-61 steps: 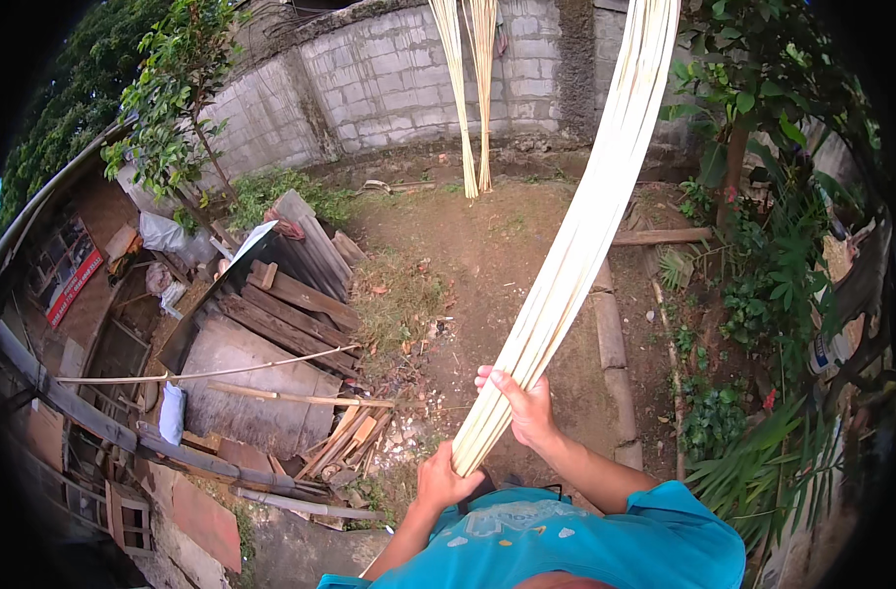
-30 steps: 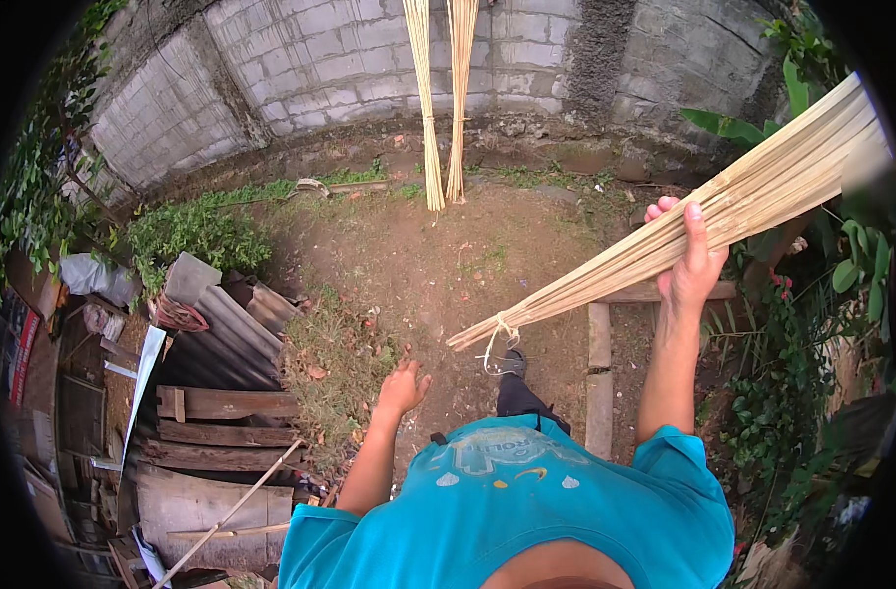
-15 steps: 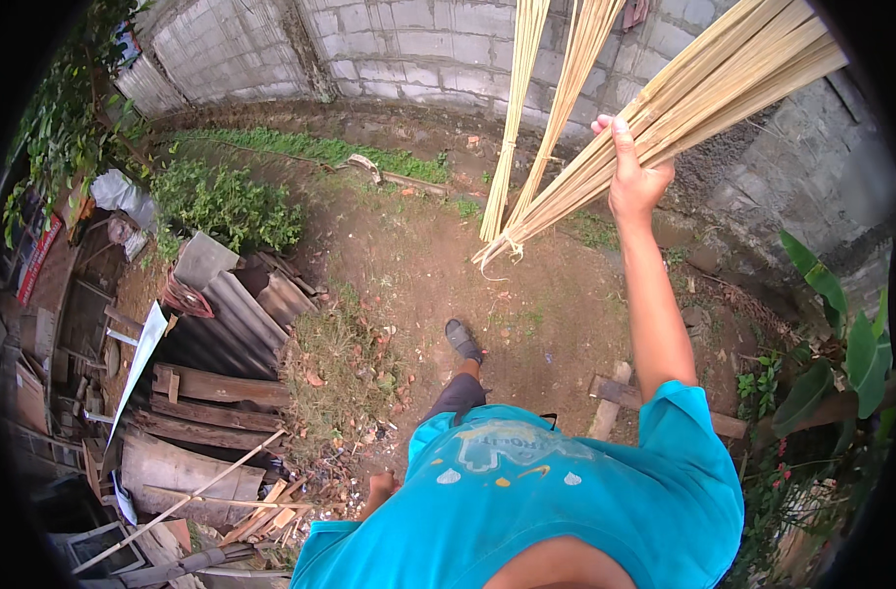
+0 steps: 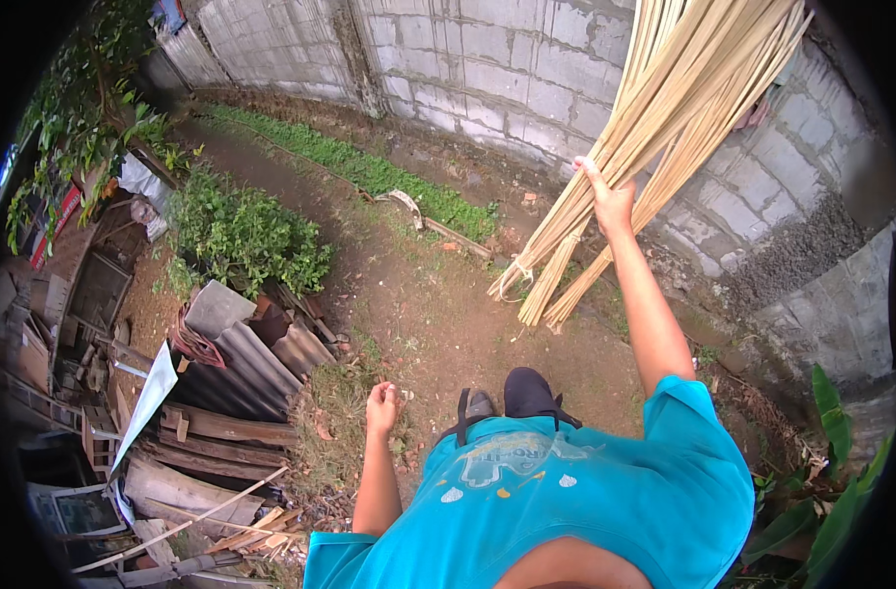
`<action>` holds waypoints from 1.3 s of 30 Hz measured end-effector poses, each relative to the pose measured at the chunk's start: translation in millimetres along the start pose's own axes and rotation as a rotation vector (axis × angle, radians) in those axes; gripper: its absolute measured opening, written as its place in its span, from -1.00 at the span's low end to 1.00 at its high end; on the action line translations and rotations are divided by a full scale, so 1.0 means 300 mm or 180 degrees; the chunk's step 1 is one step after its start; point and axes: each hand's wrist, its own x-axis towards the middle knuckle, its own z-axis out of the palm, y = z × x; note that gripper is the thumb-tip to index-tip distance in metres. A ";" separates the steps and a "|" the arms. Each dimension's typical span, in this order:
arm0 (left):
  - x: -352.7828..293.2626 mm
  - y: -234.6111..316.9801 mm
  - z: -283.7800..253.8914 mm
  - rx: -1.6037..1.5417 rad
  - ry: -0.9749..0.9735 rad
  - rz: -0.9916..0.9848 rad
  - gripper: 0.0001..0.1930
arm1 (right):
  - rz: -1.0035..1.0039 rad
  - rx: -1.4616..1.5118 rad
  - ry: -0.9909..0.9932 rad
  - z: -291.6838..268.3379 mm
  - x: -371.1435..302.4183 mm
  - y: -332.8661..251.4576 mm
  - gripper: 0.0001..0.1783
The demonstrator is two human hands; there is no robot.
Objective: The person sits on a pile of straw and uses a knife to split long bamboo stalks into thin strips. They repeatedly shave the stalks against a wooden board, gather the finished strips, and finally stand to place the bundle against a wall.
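Observation:
My right hand, arm stretched forward, is closed round a thick bundle of pale bamboo strips. A light tie binds this bundle near its lower end, and it slants up to the right. Close behind it stand two thinner strip bundles: a middle bundle and a right-hand bundle, their lower ends near the ground and their upper parts partly hidden by the held one. Low at my left side, my left hand is curled closed over bare ground, with nothing visible in it.
A grey block wall runs along the far side. At left lie corrugated roofing sheets, wooden planks and a long thin pole. A leafy bush grows beyond them. Broad green leaves stand at right.
I have moved closer to the wall and the standing bundles. The held bundle now overlaps them and is more upright. My left hand has swung forward into fuller view.

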 end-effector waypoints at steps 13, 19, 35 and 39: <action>-0.045 0.110 0.283 -0.0870 0.1461 -0.2227 -0.82 | 0.1308 -0.0068 -0.0591 0.010 0.909 0.817 -0.61; 0.260 0.389 0.506 -0.0788 0.1345 -0.2010 -0.80 | 0.1785 -0.0229 -0.0635 -0.038 1.249 1.059 -0.50; -0.212 0.397 0.651 -0.0307 0.2732 -0.1520 -0.62 | 0.4412 -0.2234 -0.2497 0.115 0.081 1.512 -0.17; -0.518 0.322 0.822 -0.0436 0.3087 -0.2618 -0.58 | 0.1537 -0.2382 -0.6101 0.198 -0.459 1.345 -0.27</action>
